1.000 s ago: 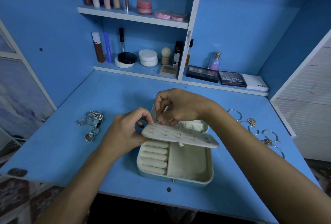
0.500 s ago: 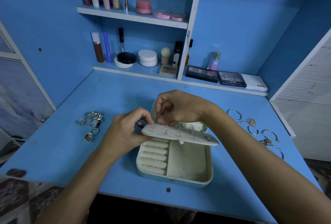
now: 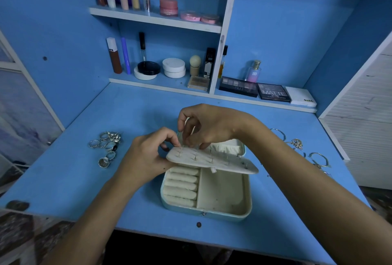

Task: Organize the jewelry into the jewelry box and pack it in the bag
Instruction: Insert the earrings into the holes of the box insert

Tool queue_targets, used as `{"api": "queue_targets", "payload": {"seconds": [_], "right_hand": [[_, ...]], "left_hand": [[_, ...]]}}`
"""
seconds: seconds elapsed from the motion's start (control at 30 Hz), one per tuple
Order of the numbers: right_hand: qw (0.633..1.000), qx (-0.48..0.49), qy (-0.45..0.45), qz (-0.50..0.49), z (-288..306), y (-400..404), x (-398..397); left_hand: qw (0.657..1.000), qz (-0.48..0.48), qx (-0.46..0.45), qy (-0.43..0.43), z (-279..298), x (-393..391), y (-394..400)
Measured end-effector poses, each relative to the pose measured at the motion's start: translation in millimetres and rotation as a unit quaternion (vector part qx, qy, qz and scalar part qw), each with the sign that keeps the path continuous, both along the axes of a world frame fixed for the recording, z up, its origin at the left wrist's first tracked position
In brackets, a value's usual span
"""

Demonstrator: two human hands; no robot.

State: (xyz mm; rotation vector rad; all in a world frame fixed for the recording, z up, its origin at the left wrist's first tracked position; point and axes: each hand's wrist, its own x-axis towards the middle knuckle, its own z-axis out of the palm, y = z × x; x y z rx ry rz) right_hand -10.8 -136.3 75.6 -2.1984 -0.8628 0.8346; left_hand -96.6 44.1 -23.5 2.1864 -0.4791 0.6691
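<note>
Nearest the front edge of the blue desk (image 3: pixel 84 180), a little right of its middle, sits the open jewelry box (image 3: pixel 206 211), pale blue outside and cream inside. Its left half holds a row of padded ring rolls (image 3: pixel 180 186); its right half is a plain compartment (image 3: pixel 222 192). Above the box, a cream earring panel (image 3: pixel 212 159) lies roughly level, studded with small upright pins (too small to tell whether they are earrings or only posts).

The left hand (image 3: pixel 146 158) grips the panel's left end, thumb on top and fingers curled beneath. The right hand (image 3: pixel 210 127) arches over the panel's far left part, its fingertips (image 3: pixel 187 142) pinched together down at the pins; what they hold, if anything, cannot be made out.

Toward the desk's left edge lies a cluster of silver rings (image 3: pixel 107 145), well apart from the box. Near the right edge several bangles and chains (image 3: pixel 301 148) are spread beside the right forearm.

Along the back edge runs a low shelf (image 3: pixel 169 86) carrying compacts, tubes, a perfume bottle (image 3: pixel 253 71) and eyeshadow palettes (image 3: pixel 273 93), one reading MATTE. Higher up, an upper shelf (image 3: pixel 154 18) bears upright tubes and pink jars (image 3: pixel 168 7).
</note>
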Motion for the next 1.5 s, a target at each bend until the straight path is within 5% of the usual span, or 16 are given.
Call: {"api": "queue_targets", "payload": {"seconds": [0.73,0.97,1.27,1.5], "right_hand": [[0.997,0.000,-0.081,0.008,-2,-3,-5],[0.974,0.158,-0.081,-0.138,1,-45,-4],[0.896,0.246,-0.030,-0.368,-16,-109,-21],[0.870,0.273,0.029,-0.409,-32,-114,-38]], "left_hand": [[1.000,-0.001,-0.005,0.015,4,-4,-1],[0.996,0.042,-0.039,0.062,14,-5,-5],[0.974,0.044,-0.139,0.170,27,9,-8],[0.960,0.024,-0.188,0.206,27,15,-5]]}}
